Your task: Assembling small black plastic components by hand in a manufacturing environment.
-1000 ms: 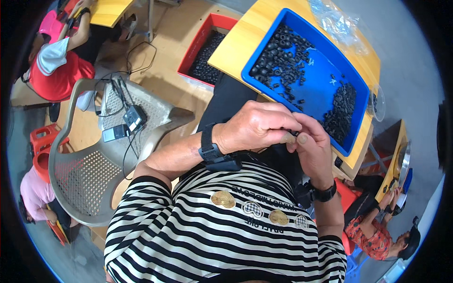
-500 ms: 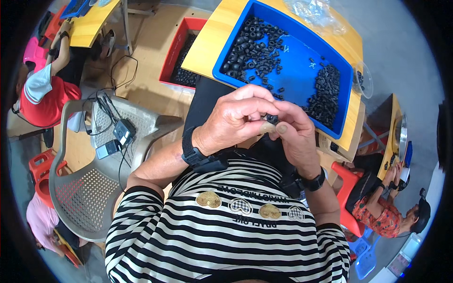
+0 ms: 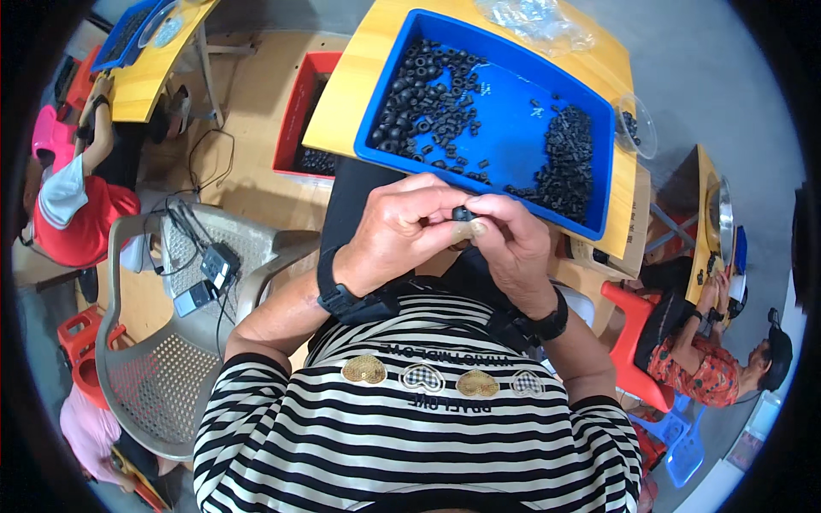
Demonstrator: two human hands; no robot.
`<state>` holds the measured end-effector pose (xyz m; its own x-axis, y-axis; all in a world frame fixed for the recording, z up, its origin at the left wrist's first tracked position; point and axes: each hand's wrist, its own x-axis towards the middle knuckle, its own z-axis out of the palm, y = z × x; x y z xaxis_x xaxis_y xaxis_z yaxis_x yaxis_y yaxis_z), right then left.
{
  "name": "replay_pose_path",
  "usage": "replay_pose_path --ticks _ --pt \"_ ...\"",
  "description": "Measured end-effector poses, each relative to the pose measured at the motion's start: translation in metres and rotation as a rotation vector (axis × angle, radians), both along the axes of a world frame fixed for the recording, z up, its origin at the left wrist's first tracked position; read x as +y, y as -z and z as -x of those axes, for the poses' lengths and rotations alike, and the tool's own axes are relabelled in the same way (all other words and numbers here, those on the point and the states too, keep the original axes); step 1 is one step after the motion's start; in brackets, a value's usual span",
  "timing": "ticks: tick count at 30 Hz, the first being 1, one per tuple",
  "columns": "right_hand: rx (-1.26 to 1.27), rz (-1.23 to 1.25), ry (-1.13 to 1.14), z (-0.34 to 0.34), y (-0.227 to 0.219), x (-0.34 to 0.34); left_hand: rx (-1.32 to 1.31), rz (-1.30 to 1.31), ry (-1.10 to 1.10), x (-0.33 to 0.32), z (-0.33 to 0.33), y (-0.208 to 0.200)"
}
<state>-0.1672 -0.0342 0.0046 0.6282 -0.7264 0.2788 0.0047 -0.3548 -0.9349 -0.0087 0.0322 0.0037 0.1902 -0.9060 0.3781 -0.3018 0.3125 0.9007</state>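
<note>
Between the fingertips of both hands is a small black rounded part, held in front of my body near the table's close edge. My left hand pinches it from the left with thumb and forefinger. From the other side, the thumb and forefinger of my right hand close on it too; the fingers cover much of it. Just beyond my hands stands a blue tray. Larger black rounded parts lie loose in its left side, and a heap of smaller black parts fills its right side.
The tray rests on a yellow table with a clear plastic bag and a round clear tub. A red bin stands on the floor. Left of me is a grey chair carrying devices and cables. Other people sit at both sides.
My hands have moved slightly left and down, still pinching the small part, which shows more between the fingertips. The tray and table appear shifted left in the view.
</note>
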Motion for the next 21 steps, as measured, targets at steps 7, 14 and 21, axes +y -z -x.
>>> replay_pose_path --ticks 7,14,21 --pt "0.088 0.231 0.001 -0.006 -0.005 -0.011 0.313 -0.144 0.171 0.003 -0.004 0.011" --pt "0.078 0.249 -0.022 -0.005 -0.006 -0.007 0.287 -0.120 0.125 0.002 -0.005 0.008" --pt "-0.120 -0.358 -0.042 -0.001 -0.004 0.000 0.115 -0.031 -0.002 -0.002 -0.003 0.004"
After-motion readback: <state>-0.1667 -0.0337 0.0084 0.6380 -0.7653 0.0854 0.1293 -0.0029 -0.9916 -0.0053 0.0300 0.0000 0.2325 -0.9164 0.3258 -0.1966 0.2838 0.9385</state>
